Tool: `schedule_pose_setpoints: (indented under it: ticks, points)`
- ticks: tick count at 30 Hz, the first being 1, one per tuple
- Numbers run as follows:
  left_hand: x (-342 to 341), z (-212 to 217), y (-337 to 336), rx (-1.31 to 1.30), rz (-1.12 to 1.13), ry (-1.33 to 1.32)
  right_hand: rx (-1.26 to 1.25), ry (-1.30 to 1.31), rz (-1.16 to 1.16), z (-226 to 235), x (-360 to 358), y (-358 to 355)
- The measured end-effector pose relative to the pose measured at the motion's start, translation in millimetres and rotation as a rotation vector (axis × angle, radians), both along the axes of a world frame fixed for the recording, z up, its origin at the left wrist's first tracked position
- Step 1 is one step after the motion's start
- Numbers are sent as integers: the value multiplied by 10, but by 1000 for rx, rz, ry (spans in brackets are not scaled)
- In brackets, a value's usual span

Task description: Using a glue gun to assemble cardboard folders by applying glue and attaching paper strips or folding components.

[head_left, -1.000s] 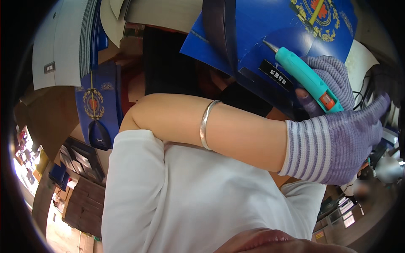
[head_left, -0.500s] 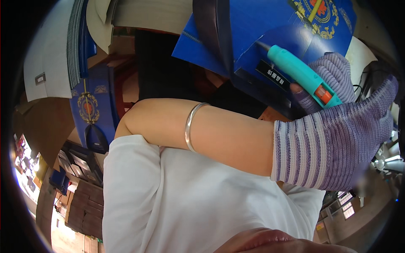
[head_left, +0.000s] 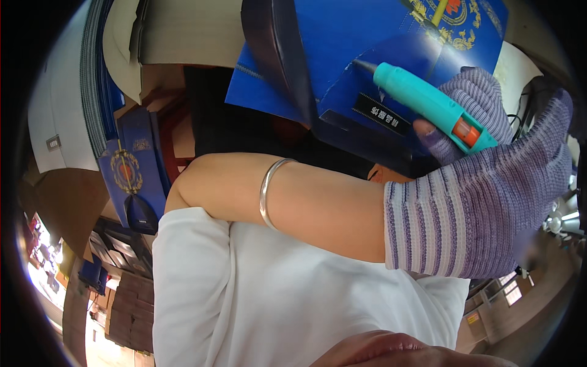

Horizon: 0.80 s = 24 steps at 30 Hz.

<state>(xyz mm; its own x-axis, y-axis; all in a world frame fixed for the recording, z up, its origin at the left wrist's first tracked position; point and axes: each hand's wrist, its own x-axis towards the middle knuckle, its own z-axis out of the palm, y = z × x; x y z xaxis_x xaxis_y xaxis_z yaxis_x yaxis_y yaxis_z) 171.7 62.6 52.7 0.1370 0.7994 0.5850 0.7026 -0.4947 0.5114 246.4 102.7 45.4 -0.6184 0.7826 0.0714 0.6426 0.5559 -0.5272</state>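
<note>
Both of my hands wear purple-and-white striped knit gloves. A teal hot glue gun (head_left: 422, 95) with an orange part near its rear points left, its nozzle over a blue printed cardboard piece (head_left: 342, 43) with a gold crest and a dark strap (head_left: 275, 55). My right hand (head_left: 480, 101) is wrapped around the gun from behind, with a bare thumb tip showing below it. Crossing my body, my left arm puts my left hand (head_left: 489, 205) at the gun's rear end. Its fingers bend away to the right, and what they grip, if anything, is hidden.
Stacked grey-white and blue boards (head_left: 67, 104) stand at the left, next to another blue crested piece (head_left: 131, 171) with a dark handle loop. Beige cardboard (head_left: 189, 30) lies at the top. Brown cartons (head_left: 131, 312) are piled at lower left. Dark cables hang at the right.
The blue piece, the glue gun and both hands have shifted slightly left in view, along with the surroundings. Both hands keep their hold and position around the gun.
</note>
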Motion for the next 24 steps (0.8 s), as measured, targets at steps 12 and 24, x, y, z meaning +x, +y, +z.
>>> schedule_pose_setpoints:
  ticks: [12, 24]
  points:
    - [10, -46, 31, 5, -24, 11, -2, 1, -29, -34, -3, -7]
    - [-1, -81, 7, 7, -63, 24, -6, 7, -66, -83, -18, -23]
